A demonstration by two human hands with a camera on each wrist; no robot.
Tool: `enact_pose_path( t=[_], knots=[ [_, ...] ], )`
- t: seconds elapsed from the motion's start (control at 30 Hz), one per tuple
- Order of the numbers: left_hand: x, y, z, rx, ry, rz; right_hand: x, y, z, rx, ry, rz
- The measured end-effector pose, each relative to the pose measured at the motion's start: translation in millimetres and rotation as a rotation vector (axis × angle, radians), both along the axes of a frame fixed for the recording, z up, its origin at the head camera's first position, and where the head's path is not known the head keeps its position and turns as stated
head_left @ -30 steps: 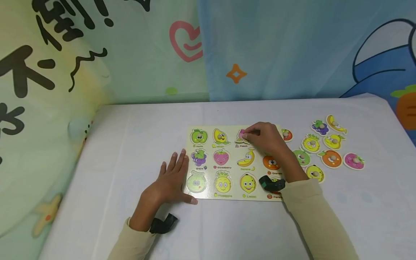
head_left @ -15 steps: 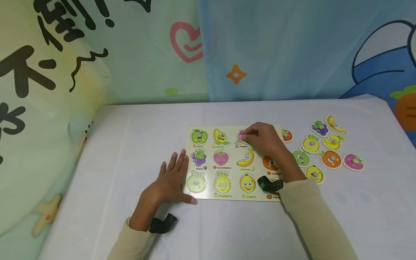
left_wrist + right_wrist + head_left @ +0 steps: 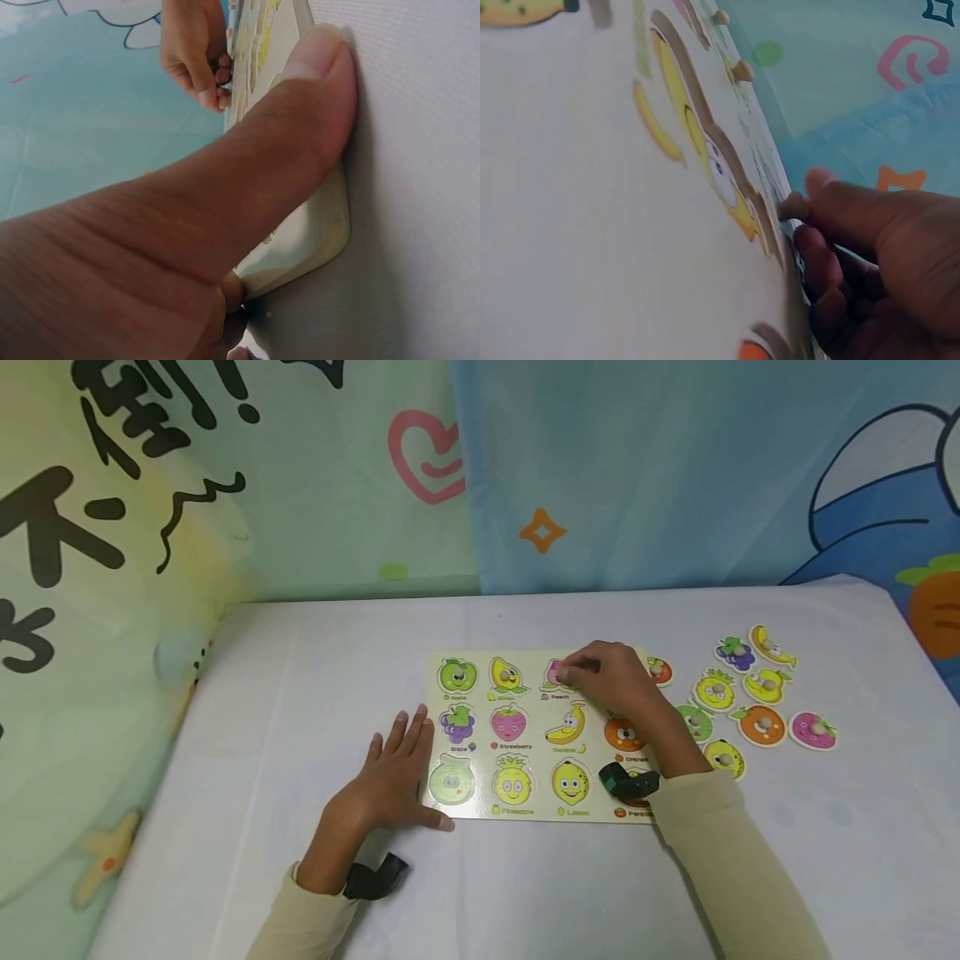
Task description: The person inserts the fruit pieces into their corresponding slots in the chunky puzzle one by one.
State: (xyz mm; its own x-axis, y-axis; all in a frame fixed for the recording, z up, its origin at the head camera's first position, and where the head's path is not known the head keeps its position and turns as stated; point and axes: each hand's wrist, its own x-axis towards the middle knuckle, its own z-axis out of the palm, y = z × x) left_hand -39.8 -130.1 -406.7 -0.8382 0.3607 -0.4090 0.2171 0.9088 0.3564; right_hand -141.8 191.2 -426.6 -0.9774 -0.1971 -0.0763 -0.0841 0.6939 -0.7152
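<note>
A pale yellow fruit puzzle board [image 3: 542,810] lies on the table. My left hand [image 3: 390,781] rests spread at its left side, with the thumb [image 3: 300,112] along the near edge in the left wrist view. At the Peach spot in the far row, my right hand [image 3: 611,677] pinches the small knob [image 3: 793,206] of a pink peach piece [image 3: 553,672] between thumb and fingers. The fingers partly hide that piece, and whether it sits fully flush I cannot tell. To its left is the yellow mango picture [image 3: 506,676], with a knob on it.
Right of the board lie several loose knobbed fruit pieces, among them a banana [image 3: 772,646], grapes [image 3: 735,653], an orange [image 3: 762,725] and a pink one [image 3: 813,731]. A red piece [image 3: 659,672] lies by the board's far right corner. Printed cloth [image 3: 637,485] hangs behind the white-covered table [image 3: 337,652].
Almost nothing differs. My right hand stays at the peach piece with only slight shifts, and my left hand keeps its place on the board's edge.
</note>
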Motion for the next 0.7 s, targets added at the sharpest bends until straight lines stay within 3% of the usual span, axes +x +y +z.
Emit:
enact_pose_path(
  t=[0.23, 0.47, 0.7],
  knots=[
    [0.7, 0.4, -0.1, -0.004, 0.0, -0.002, 4.4, 7, 1.3, -0.03, 0.03, -0.031],
    [1.7, 1.7, 0.5, 0.006, 0.005, -0.012, 10.2, 26, 12.8, -0.112, 0.182, -0.143],
    [1.3, 1.4, 1.1, -0.002, -0.003, -0.008, 16.7, 45, 21.9, -0.076, 0.221, -0.217]
  ],
)
